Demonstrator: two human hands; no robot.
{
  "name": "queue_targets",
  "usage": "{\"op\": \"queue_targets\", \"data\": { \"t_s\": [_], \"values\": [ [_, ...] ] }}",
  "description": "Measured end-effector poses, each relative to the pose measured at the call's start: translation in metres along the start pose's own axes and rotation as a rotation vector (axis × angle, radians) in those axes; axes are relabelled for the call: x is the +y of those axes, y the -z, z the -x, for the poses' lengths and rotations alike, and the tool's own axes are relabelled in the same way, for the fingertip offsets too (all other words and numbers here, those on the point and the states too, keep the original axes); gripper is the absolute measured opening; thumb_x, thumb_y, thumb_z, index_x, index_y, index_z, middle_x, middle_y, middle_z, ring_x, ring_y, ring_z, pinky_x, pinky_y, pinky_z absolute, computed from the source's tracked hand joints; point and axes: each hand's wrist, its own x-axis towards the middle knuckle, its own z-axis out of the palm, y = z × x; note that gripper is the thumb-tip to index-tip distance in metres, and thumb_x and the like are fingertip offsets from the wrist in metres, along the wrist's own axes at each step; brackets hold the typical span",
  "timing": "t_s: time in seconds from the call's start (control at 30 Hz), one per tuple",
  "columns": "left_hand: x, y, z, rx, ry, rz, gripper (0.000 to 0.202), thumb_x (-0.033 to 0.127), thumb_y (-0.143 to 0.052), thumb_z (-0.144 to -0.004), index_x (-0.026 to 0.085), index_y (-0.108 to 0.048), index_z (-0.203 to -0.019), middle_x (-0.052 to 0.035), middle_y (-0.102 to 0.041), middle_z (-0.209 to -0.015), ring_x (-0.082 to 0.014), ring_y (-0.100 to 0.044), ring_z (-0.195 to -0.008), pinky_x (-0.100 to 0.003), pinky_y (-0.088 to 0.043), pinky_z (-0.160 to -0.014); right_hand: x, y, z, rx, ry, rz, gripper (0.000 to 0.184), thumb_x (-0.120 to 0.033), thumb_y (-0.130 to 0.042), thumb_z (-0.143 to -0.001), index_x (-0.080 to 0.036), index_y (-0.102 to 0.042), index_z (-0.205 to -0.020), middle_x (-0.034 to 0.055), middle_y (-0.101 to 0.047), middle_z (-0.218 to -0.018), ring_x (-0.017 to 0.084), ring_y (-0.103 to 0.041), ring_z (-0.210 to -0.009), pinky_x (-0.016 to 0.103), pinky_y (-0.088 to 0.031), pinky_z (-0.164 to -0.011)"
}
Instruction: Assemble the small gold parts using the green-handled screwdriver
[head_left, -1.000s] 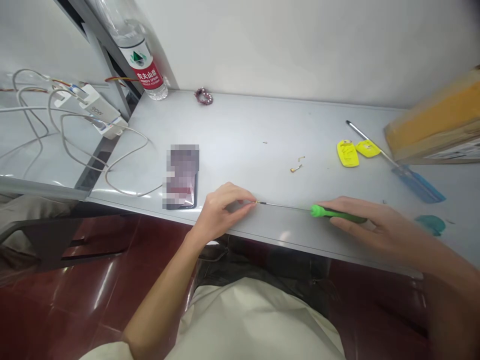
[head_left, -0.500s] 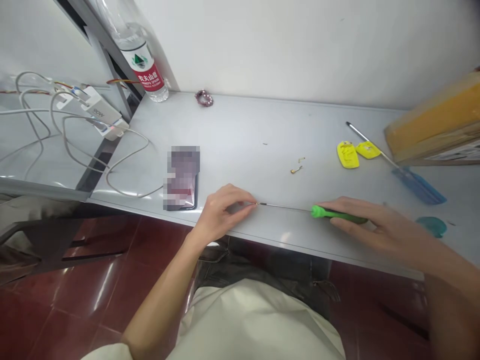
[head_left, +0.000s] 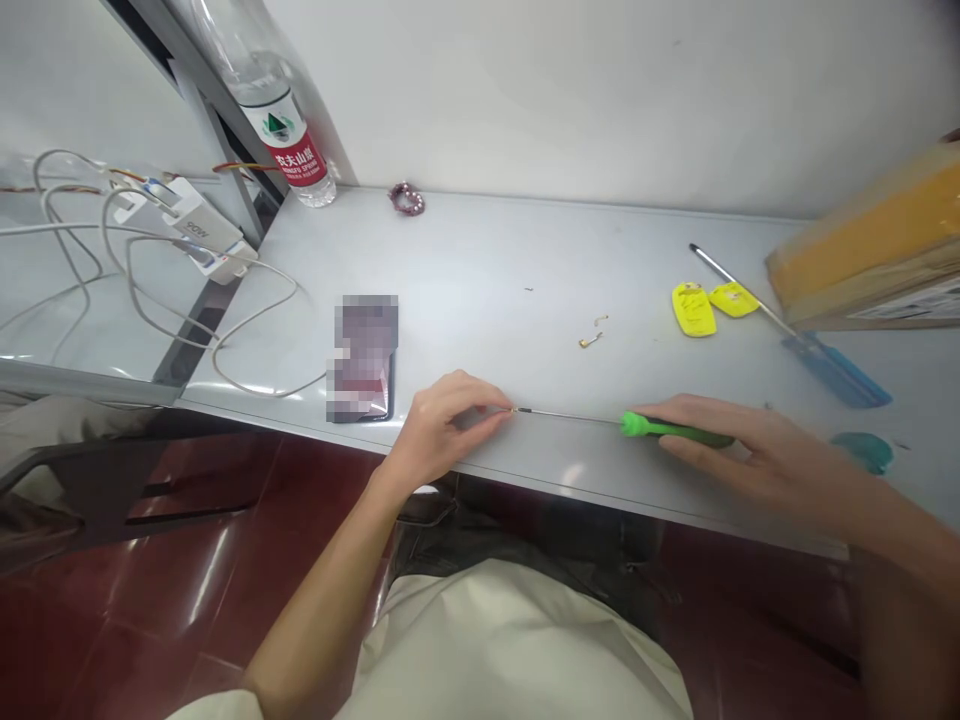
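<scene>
Screwdriver [head_left: 634,425] has a green handle and dark-tipped metal shaft.

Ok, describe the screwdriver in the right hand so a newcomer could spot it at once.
Find the grey desk, then the right hand near its front edge. That hand holds the green-handled screwdriver, tip toward the left hand. Its bright green colour sets it apart from the blue-handled screwdriver lying near the cardboard box.
</scene>
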Motion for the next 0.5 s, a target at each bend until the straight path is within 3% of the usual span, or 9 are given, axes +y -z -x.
{"op": "queue_targets", "data": {
  "t_s": [0.3,0.5],
  "values": [
    [-0.0004,0.0003,0.0009,-0.003,0.007,0.003,0.007,0.019,-0.071,-0.092,0.019,-0.075,-0.097,-0.0054,-0.077,-0.094,-0.0165,-0.068,-0.087,-0.032,-0.056,-0.081,0.0007,-0.0002,-0.0004,-0.011,0.009,-0.017,0.039,-0.05,-0.053,-0.099,-0.037,-0.063,-0.134,-0.0006,-0.065,-0.134,0.023,-0.062,-0.117,0.033,-0.05,-0.097],
    [0.0008,-0.0003,0.0003,-0.007,0.012,-0.01,0.006,0.021,-0.07,-0.093,0.02,-0.075,-0.096,-0.0057,-0.077,-0.093,-0.0173,-0.068,-0.087,-0.032,-0.056,-0.081,-0.0009,-0.0004,0.0016,0.005,0.011,-0.014,0.037,-0.05,-0.054,-0.099,-0.04,-0.064,-0.133,-0.0044,-0.066,-0.134,0.021,-0.063,-0.118,0.03,-0.049,-0.101]
  ]
}}
